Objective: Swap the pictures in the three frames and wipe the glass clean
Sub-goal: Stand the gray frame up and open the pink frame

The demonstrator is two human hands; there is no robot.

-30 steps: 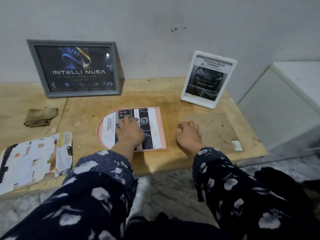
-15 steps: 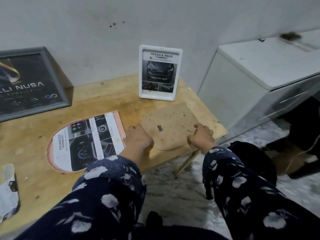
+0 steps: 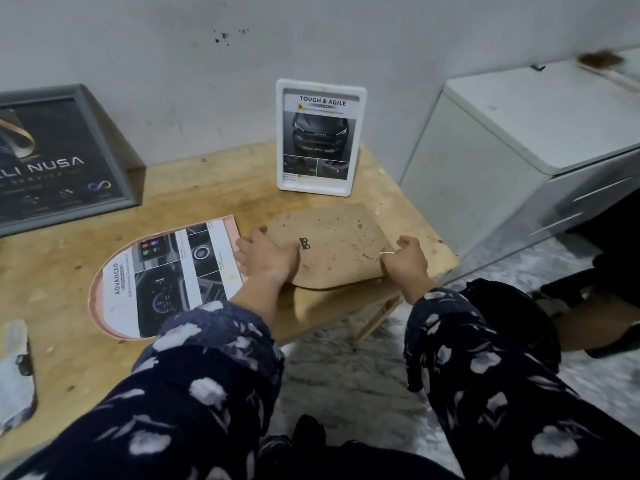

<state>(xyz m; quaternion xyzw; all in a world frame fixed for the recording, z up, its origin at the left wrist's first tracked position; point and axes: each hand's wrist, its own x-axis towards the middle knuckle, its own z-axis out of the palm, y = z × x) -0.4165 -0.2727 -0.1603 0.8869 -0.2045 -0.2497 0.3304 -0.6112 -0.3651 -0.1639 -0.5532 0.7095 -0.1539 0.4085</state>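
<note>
A brown arch-shaped backing board [image 3: 332,244] with a small metal hanger is raised slightly off the wooden table [image 3: 62,306] at its near edge. My left hand [image 3: 268,259] grips its left side and my right hand [image 3: 403,259] grips its right corner. To the left lies the pink arch-shaped frame [image 3: 104,323] with a car-dashboard picture [image 3: 173,275] on it. A white frame [image 3: 320,136] with a "Tough & Agile" car picture stands against the wall. A grey frame [image 3: 59,157] with a dark poster leans at far left.
A white cabinet [image 3: 540,133] stands right of the table, close to its edge. A clipboard with paper [image 3: 14,372] lies at the table's near left. Below the table edge are a marble floor [image 3: 346,375] and a table leg [image 3: 374,320].
My head turned right. My left hand left the pink frame and both hands moved onto the brown backing board, and its near edge has lifted off the table.
</note>
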